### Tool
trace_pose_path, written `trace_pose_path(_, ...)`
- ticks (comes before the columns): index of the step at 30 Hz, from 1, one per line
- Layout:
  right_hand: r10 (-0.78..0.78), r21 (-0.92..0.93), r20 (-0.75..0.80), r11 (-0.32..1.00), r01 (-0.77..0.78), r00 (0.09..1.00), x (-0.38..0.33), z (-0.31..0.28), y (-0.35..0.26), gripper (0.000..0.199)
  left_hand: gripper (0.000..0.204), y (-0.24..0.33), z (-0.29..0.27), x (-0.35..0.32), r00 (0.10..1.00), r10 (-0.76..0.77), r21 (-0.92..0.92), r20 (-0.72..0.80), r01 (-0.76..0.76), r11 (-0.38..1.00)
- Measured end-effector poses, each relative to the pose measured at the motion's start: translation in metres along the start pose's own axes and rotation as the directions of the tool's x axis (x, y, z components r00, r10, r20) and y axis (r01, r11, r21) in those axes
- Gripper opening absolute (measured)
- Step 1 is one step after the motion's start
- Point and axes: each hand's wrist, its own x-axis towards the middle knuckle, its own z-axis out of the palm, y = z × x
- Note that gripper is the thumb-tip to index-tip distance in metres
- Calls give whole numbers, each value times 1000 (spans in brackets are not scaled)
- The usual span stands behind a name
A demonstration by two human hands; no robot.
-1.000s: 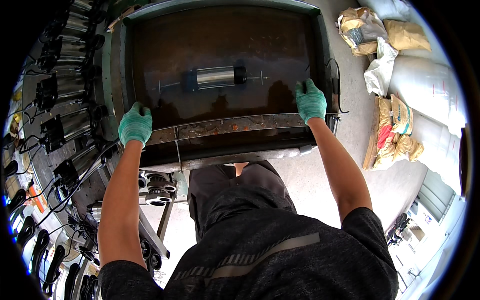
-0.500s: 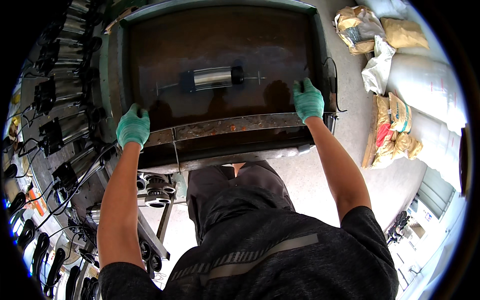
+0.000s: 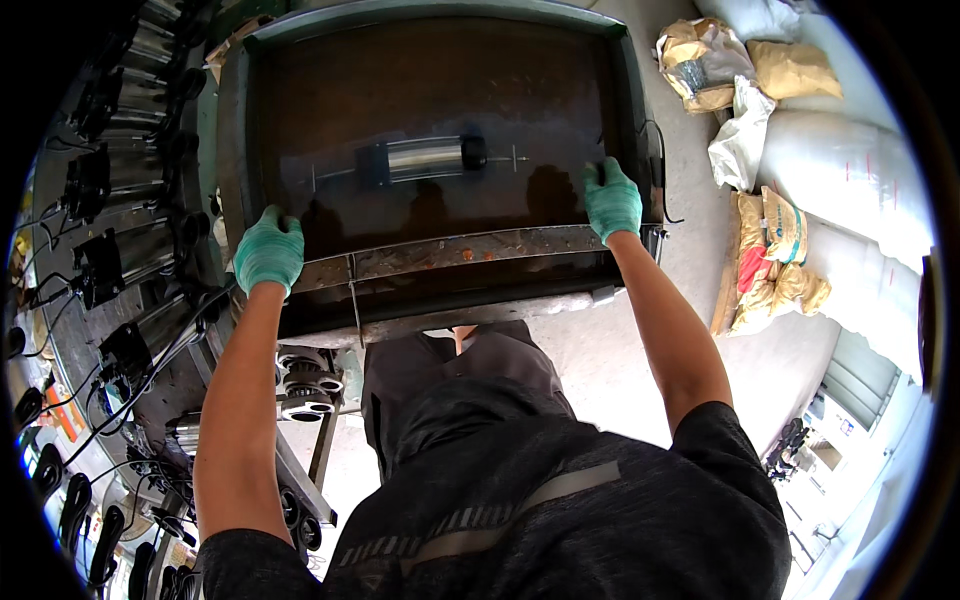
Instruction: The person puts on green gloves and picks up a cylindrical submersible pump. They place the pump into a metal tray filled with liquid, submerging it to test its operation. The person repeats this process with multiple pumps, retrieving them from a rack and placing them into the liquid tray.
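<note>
A dark tank (image 3: 430,22) of brownish liquid lies in front of me. In it a silvery metal cylinder with black ends (image 3: 425,158) lies crosswise, a thin rod sticking out from each end. My left hand (image 3: 268,252), in a green glove, is closed at the left end of a rusty metal crossbar (image 3: 450,252) along the tank's near side. At the bar's right end my right hand (image 3: 613,204), also green-gloved, has its fingers curled. The undersides of both grips are hidden. Neither hand touches the cylinder.
On the left, a bench (image 3: 75,345) carries a row of similar metal cylinders (image 3: 135,180) with black cables. Stuffed sacks (image 3: 795,70) and plastic-wrapped bundles (image 3: 840,160) stand along the right. A thin black cable (image 3: 662,165) hangs at the tank's right edge.
The view has shifted slightly, so the sacks appear a little further left. Both hands keep their places on the crossbar, and the cylinder stays in the liquid.
</note>
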Motion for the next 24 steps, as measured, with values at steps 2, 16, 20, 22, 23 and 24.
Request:
trace_pose_path(2,-7,0,-2,1000,7,1000,3,4,4,36,33,-1,-3,-2,1000,-5,-13,21,5,1000)
trace_pose_path(16,-208,-186,520,919,347,829,7,37,-154,53,35,-6,-10,2,997,33,-81,75,-27,996)
trace_pose_path(20,-166,-226,526,918,326,834,10,59,-163,57,33,-6,-12,1,997,40,-84,73,-33,996)
trace_pose_path(22,-168,-247,507,911,329,845,11,63,-162,57,31,-7,-10,1,997,51,-91,63,-45,995)
trace_pose_path(23,-166,-244,507,913,325,846,13,66,-162,57,31,-8,-10,2,997,53,-95,60,-47,994)
trace_pose_path(24,-163,-243,507,915,322,846,13,65,-165,56,31,-9,-10,1,997,55,-100,58,-49,994)
